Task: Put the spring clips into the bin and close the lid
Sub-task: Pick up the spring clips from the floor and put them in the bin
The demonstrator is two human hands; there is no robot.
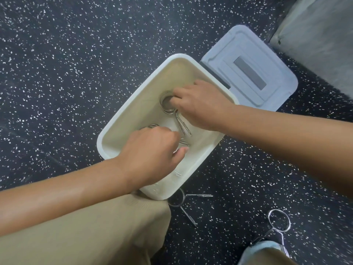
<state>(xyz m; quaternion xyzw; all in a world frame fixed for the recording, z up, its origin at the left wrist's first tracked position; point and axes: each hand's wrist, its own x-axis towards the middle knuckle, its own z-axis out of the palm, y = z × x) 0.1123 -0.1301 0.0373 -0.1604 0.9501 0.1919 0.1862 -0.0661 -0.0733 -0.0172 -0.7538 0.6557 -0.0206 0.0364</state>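
Both hands are down inside the white bin (133, 104) as we look in: our right hand (200, 106) has its fingers curled around the ring end of a bundle of spring clips (168, 104), whose straight legs trail toward the near side along the bin floor. Our left hand (152, 150) is closed around another clip (150, 126), only the top of its ring peeking out past the knuckles and a bit of wire showing by the thumb. We see the bin sitting on the dark speckled floor (66, 64), its near corner touching our knee in tan trousers (95, 226). Hinged open at the far right, the grey lid (252, 69) lies flat beside the bin. Two more clips are out on the floor: one (181, 203) just beside the bin's near corner, partly tucked under it, and another (278, 226) further right, near our other leg.
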